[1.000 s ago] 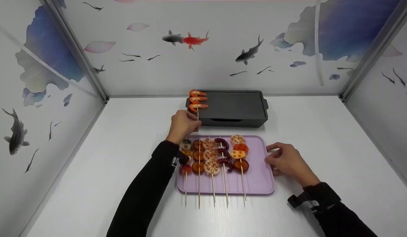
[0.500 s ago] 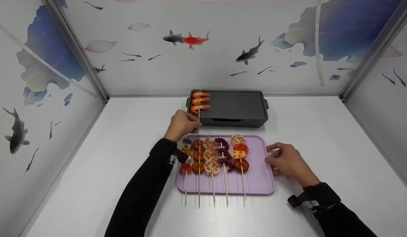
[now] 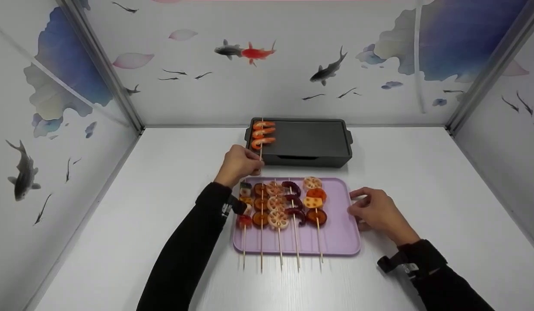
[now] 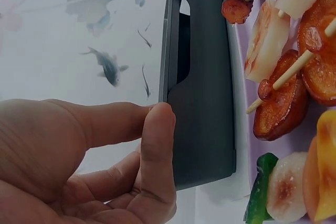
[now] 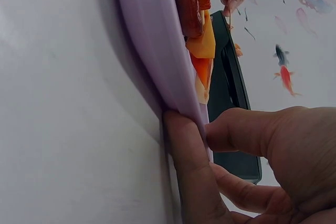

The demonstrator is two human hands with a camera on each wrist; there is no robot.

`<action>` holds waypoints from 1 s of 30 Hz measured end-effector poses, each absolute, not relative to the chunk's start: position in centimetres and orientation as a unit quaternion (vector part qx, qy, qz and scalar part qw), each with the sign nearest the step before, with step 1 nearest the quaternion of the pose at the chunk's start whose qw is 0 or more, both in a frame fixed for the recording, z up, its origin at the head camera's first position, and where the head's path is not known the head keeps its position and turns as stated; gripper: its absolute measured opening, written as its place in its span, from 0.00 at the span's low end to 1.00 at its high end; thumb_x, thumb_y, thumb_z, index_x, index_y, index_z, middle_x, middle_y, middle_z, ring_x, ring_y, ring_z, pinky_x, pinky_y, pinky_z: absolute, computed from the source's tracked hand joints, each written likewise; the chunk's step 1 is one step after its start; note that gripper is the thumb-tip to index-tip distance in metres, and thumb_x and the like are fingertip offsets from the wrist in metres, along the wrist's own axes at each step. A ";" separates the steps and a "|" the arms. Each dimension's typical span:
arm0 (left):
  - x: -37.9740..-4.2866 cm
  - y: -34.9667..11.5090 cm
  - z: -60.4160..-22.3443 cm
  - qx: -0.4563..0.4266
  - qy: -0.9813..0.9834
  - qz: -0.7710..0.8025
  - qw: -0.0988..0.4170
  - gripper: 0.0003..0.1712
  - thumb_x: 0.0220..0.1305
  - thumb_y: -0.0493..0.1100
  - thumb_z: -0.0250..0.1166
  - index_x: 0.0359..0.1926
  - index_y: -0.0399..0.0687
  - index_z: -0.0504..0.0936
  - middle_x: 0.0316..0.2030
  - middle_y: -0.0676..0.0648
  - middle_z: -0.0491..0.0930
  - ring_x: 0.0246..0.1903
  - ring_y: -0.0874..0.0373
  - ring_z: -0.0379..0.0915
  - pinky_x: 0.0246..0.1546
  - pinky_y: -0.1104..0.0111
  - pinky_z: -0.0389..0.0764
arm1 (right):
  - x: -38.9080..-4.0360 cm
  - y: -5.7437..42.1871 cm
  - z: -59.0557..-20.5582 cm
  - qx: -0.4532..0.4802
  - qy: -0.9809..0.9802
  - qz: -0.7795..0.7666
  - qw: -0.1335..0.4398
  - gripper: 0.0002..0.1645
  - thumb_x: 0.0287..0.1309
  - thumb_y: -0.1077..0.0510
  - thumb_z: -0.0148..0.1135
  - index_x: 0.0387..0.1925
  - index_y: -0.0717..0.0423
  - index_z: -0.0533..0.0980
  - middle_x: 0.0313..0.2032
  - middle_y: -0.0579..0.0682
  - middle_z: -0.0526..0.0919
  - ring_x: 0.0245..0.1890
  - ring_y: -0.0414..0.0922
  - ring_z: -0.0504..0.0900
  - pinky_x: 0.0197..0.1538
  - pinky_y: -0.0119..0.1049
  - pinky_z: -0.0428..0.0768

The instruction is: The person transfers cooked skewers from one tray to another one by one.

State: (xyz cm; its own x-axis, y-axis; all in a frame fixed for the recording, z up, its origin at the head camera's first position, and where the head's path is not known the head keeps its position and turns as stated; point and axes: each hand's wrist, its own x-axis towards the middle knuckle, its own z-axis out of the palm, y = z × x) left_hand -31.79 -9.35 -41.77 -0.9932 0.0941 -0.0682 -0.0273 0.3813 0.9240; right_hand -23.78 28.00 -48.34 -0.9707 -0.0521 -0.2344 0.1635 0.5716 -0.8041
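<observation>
My left hand (image 3: pixel 240 163) pinches the lower stick of a shrimp skewer (image 3: pixel 263 133) between thumb and fingertips. Three orange shrimp on it lie over the left end of the black grill (image 3: pixel 312 136). The left wrist view shows thumb and finger pressed together at the grill's edge; the stick is hidden there. At the right side, my right hand (image 3: pixel 379 214) grips the rim of the lilac tray (image 3: pixel 341 233). In the right wrist view its thumb is on the upper side of the rim (image 5: pixel 152 40) and a finger lies against the outer side.
Several skewers lie side by side on the tray, sticks over its front edge: lotus root slices (image 3: pixel 278 219), browned round slices (image 3: pixel 260 219), dark red tentacles (image 3: pixel 296 216) and mixed vegetables (image 3: pixel 313 202). White panels with painted fish surround the white table (image 3: pixel 172 172).
The shrimp skewer has shifted slightly right and down onto the grill's left end, still in my left hand. My right hand and the tray have stayed put.
</observation>
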 end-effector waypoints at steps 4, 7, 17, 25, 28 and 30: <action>-31.6 -9.2 -41.7 0.015 0.831 0.554 0.052 0.09 0.62 0.34 0.71 0.41 0.33 0.87 0.36 0.40 0.86 0.32 0.52 0.87 0.39 0.59 0.87 | -23.8 28.0 -48.3 0.033 0.876 -0.466 0.119 0.28 0.58 0.60 0.70 0.60 0.58 0.75 0.41 0.58 0.83 0.31 0.47 0.85 0.33 0.41 0.87; -31.5 -9.0 -41.7 0.014 0.832 0.553 0.048 0.09 0.62 0.34 0.71 0.42 0.33 0.87 0.36 0.41 0.86 0.31 0.52 0.87 0.41 0.56 0.87 | -23.7 28.0 -48.3 0.033 0.872 -0.473 0.120 0.28 0.58 0.60 0.70 0.60 0.58 0.75 0.41 0.58 0.83 0.31 0.47 0.86 0.33 0.42 0.87; -30.5 -8.2 -41.4 0.026 0.835 0.548 0.044 0.09 0.64 0.37 0.71 0.42 0.36 0.88 0.34 0.42 0.86 0.32 0.48 0.87 0.34 0.63 0.87 | -23.7 28.0 -48.3 0.032 0.876 -0.466 0.119 0.28 0.58 0.60 0.70 0.60 0.58 0.75 0.41 0.58 0.82 0.31 0.47 0.85 0.32 0.41 0.87; -29.2 -7.6 -40.8 0.057 0.836 0.543 0.050 0.08 0.66 0.38 0.69 0.43 0.37 0.87 0.34 0.43 0.86 0.34 0.47 0.86 0.33 0.65 0.86 | -23.6 28.0 -48.3 0.031 0.870 -0.477 0.123 0.29 0.58 0.59 0.70 0.61 0.58 0.74 0.41 0.58 0.82 0.31 0.48 0.86 0.33 0.42 0.87; -28.8 -7.4 -40.6 0.064 0.831 0.550 0.056 0.08 0.67 0.38 0.69 0.44 0.37 0.87 0.34 0.43 0.86 0.34 0.49 0.86 0.36 0.63 0.87 | -23.6 28.0 -48.2 0.031 0.869 -0.478 0.125 0.29 0.58 0.59 0.70 0.61 0.58 0.74 0.41 0.59 0.82 0.32 0.48 0.85 0.33 0.42 0.87; -28.5 -7.3 -40.6 0.070 0.827 0.554 0.060 0.08 0.68 0.38 0.68 0.44 0.38 0.86 0.35 0.42 0.86 0.34 0.50 0.86 0.38 0.60 0.87 | -23.6 28.0 -48.2 0.031 0.869 -0.477 0.126 0.29 0.58 0.59 0.70 0.61 0.58 0.74 0.42 0.59 0.81 0.32 0.48 0.85 0.33 0.42 0.87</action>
State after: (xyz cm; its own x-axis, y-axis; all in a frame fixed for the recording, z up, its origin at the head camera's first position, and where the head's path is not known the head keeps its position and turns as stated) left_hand -28.49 -7.29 -40.57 -0.9829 0.1829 -0.0213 0.0500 0.3764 0.9251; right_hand -23.65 28.00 -48.22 -0.9665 -0.0659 -0.2482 0.1739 0.5432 -0.8214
